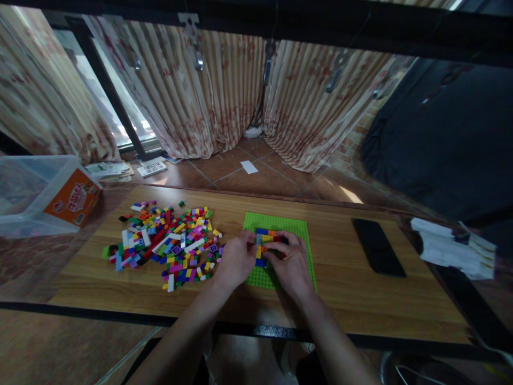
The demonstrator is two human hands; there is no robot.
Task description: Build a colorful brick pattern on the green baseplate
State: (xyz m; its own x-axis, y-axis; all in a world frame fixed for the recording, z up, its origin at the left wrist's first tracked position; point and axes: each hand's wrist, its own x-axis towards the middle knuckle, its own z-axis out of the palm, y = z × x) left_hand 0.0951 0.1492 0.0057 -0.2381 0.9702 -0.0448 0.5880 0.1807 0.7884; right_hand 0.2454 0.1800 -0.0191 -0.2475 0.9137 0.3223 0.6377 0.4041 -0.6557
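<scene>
A small structure of toy bricks (263,248), in blue, yellow, orange and red, sits over the middle of a green studded baseplate (256,279). My left hand (237,260) grips its left side with curled fingers. From the right, my right hand (292,263) closes thumb and fingers on the same structure. Parts of the bricks are hidden behind the fingers, so I cannot tell whether a single loose brick is in either hand. To the left of the baseplate lies a wide pile of loose toy bricks (194,244) in many colours.
The wooden table (340,302) has a black phone-like slab (379,247) on its right. A clear plastic bin (36,200) with an orange label stands beyond the table's left end. Papers (452,248) lie off the right end. Curtains (224,91) hang behind.
</scene>
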